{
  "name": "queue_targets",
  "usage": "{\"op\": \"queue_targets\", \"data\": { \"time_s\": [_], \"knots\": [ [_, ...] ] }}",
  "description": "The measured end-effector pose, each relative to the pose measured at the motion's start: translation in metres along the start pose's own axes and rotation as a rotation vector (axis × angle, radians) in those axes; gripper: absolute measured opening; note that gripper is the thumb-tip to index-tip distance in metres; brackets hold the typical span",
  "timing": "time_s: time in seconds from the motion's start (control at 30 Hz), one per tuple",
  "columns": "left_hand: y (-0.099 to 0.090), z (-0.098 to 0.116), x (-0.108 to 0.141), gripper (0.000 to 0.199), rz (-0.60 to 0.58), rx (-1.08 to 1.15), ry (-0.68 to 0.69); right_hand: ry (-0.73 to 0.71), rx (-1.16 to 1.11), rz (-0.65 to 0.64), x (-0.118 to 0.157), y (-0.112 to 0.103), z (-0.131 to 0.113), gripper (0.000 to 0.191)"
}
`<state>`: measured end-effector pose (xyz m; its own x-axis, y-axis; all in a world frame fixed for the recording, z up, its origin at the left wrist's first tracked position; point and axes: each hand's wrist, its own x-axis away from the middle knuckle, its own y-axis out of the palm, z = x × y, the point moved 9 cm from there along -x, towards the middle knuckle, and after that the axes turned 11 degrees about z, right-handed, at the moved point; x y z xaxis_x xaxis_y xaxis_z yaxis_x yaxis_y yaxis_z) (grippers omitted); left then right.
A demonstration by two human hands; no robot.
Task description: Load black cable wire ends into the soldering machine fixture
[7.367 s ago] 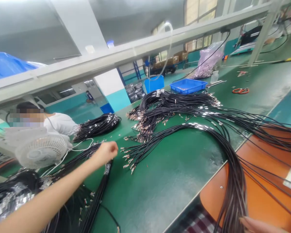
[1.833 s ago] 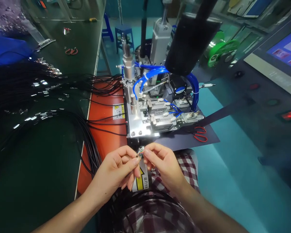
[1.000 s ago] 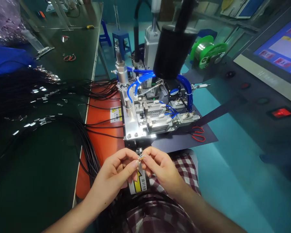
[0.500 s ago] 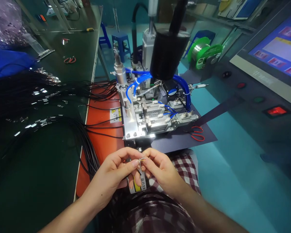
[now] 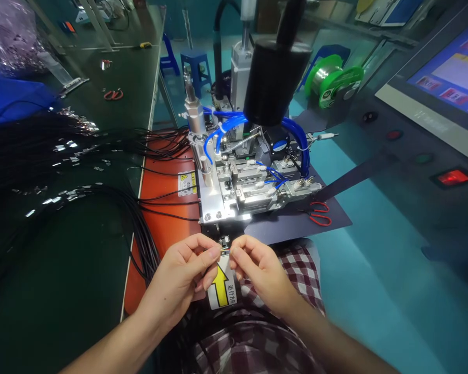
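Observation:
Thin coloured wires (image 5: 225, 250) show between my two hands, just in front of the machine. My left hand (image 5: 193, 265) pinches them between thumb and forefinger. My right hand (image 5: 257, 265) has its thumb and forefinger closed on the other ends of the wires. Below the fingertips is a white label with a yellow arrow (image 5: 221, 291). A small metal fixture (image 5: 224, 240) sits directly behind the fingertips. The cable that the wires come from is hidden by my left hand.
A metal machine (image 5: 249, 182) with blue air tubes (image 5: 304, 150) stands ahead on an orange base (image 5: 159, 176). Black cables (image 5: 140, 244) run along the left. Red-handled scissors (image 5: 320, 214) lie right. A green solder spool (image 5: 333, 83) and a control panel (image 5: 432, 130) stand beyond.
My hands have drawn slightly apart, and the wires now stretch between the fingertips. My fingers curled in, uncovering more of the yellow arrow label. The view has shifted slightly.

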<state>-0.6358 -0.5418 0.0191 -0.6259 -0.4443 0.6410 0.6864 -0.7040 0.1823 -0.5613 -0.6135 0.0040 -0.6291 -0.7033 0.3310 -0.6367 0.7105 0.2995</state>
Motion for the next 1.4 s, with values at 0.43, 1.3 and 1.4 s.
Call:
{"op": "queue_targets", "data": {
  "time_s": [0.43, 1.3, 1.4],
  "knots": [
    [-0.002, -0.007, -0.005, 0.02, -0.006, 0.04, -0.03, -0.228, 0.264, 0.179, 0.002, -0.012, -0.024, 0.008],
    [-0.011, -0.004, -0.002, 0.021, 0.114, -0.051, 0.139, -0.845, 0.779, 0.236, 0.032, 0.014, -0.047, 0.007],
    [-0.009, -0.003, -0.001, 0.017, 0.073, 0.081, 0.14, -0.509, 0.423, 0.3, 0.018, 0.002, -0.021, 0.008]
  ]
}}
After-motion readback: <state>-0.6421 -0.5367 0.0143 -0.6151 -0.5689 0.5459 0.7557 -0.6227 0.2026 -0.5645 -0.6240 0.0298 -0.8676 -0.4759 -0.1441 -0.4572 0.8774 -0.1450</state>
